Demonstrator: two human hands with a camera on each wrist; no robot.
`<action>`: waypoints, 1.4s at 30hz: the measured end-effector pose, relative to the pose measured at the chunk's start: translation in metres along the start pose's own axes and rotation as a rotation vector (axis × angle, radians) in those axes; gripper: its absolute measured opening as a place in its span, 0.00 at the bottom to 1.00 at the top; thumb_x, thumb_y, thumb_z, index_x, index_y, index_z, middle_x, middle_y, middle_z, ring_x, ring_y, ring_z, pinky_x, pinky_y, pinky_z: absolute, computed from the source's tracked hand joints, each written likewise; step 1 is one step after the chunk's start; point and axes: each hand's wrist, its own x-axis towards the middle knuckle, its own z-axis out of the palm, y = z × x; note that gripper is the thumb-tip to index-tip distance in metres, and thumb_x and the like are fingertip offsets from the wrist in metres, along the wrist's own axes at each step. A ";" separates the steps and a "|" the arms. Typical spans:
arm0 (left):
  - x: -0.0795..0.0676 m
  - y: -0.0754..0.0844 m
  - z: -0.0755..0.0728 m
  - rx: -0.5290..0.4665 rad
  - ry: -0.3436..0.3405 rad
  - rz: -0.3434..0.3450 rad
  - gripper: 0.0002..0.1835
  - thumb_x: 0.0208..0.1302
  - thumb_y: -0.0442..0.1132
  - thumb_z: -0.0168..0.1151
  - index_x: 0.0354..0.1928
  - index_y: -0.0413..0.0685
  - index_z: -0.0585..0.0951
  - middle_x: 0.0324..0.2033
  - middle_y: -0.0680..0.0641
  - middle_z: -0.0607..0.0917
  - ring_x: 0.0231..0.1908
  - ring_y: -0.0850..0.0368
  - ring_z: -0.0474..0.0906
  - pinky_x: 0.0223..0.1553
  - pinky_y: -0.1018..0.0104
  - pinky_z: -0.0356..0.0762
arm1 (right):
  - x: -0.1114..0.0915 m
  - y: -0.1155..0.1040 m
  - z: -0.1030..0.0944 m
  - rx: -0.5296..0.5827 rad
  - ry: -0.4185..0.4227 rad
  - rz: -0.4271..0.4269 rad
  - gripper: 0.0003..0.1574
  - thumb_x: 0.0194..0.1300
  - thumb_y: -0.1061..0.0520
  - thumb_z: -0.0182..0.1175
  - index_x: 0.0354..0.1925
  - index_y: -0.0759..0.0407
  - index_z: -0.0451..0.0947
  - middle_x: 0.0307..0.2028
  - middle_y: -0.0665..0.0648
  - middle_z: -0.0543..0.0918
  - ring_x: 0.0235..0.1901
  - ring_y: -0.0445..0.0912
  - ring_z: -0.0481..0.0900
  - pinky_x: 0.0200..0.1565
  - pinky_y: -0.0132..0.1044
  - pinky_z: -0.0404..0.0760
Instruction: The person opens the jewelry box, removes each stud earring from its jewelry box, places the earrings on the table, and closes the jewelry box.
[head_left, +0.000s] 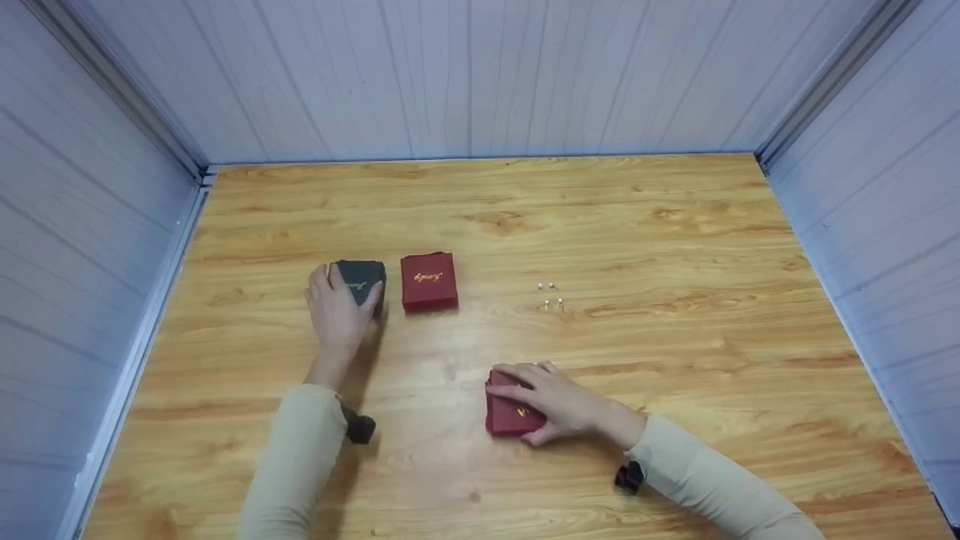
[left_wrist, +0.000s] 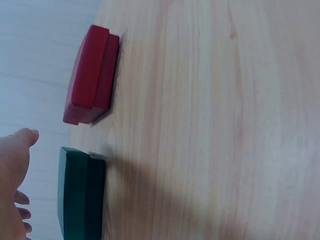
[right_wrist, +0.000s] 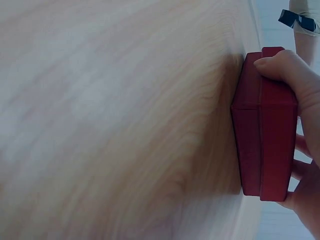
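My right hand (head_left: 562, 401) grips a red jewelry box (head_left: 510, 424) near the front, thumb on one side and fingers across the lid and far side. In the right wrist view, this closed box (right_wrist: 277, 145) stays at or just above the tabletop; the exact contact is unclear. Over a dark green box (head_left: 361, 274) at the left hovers my left hand (head_left: 337, 307), thumb and fingers spread. The left wrist view shows a gap between that hand (left_wrist: 12, 175) and the green box (left_wrist: 80, 195). Beside it sits a second red box (head_left: 429, 281) with gold lettering.
Several small stud earrings (head_left: 551, 295) lie in two rows right of the middle of the wooden table (head_left: 675, 337). Pale panel walls (head_left: 465, 82) enclose the table at the back and both sides.
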 end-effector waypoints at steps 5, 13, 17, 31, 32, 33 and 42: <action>-0.009 0.002 0.001 -0.071 0.086 0.076 0.40 0.55 0.54 0.57 0.59 0.27 0.60 0.57 0.31 0.59 0.58 0.40 0.54 0.60 0.51 0.49 | 0.000 0.001 0.001 -0.020 0.027 -0.027 0.55 0.41 0.38 0.65 0.65 0.48 0.54 0.64 0.59 0.54 0.59 0.51 0.57 0.55 0.48 0.60; -0.023 0.006 0.000 -0.159 0.073 0.126 0.37 0.55 0.51 0.59 0.59 0.30 0.62 0.57 0.33 0.61 0.58 0.40 0.56 0.59 0.51 0.52 | -0.001 0.002 0.000 -0.023 0.019 -0.020 0.56 0.41 0.37 0.65 0.66 0.47 0.53 0.64 0.59 0.53 0.59 0.51 0.57 0.55 0.48 0.60; -0.030 0.011 0.002 -0.185 0.085 0.193 0.36 0.54 0.49 0.61 0.58 0.30 0.64 0.56 0.33 0.64 0.57 0.39 0.58 0.58 0.50 0.55 | -0.001 0.003 -0.001 -0.022 0.015 -0.012 0.56 0.41 0.37 0.65 0.66 0.47 0.53 0.65 0.58 0.53 0.59 0.51 0.57 0.55 0.48 0.59; -0.058 0.019 0.009 -0.233 -0.042 0.347 0.32 0.55 0.44 0.61 0.57 0.33 0.65 0.53 0.35 0.68 0.54 0.43 0.63 0.57 0.53 0.59 | 0.000 0.002 -0.001 -0.003 0.013 0.001 0.56 0.41 0.38 0.65 0.66 0.46 0.53 0.65 0.57 0.52 0.60 0.50 0.55 0.56 0.49 0.58; -0.060 0.019 0.010 -0.245 -0.069 0.360 0.32 0.55 0.44 0.61 0.58 0.34 0.65 0.53 0.36 0.68 0.55 0.43 0.63 0.57 0.53 0.59 | 0.000 0.001 -0.001 0.001 0.011 0.001 0.55 0.41 0.39 0.65 0.66 0.46 0.53 0.65 0.57 0.52 0.60 0.50 0.55 0.56 0.50 0.57; -0.062 0.020 0.011 -0.257 -0.098 0.375 0.32 0.55 0.44 0.61 0.58 0.34 0.65 0.54 0.36 0.67 0.55 0.44 0.62 0.57 0.53 0.58 | 0.000 0.001 -0.001 0.004 0.010 0.003 0.55 0.41 0.39 0.65 0.66 0.46 0.53 0.65 0.57 0.52 0.61 0.51 0.55 0.57 0.50 0.57; -0.078 0.024 0.020 -0.314 -0.236 0.500 0.32 0.54 0.42 0.62 0.59 0.36 0.64 0.56 0.36 0.66 0.58 0.45 0.60 0.58 0.53 0.57 | 0.000 0.002 0.002 -0.003 0.011 -0.003 0.56 0.41 0.38 0.65 0.66 0.46 0.53 0.65 0.57 0.52 0.60 0.51 0.55 0.56 0.50 0.57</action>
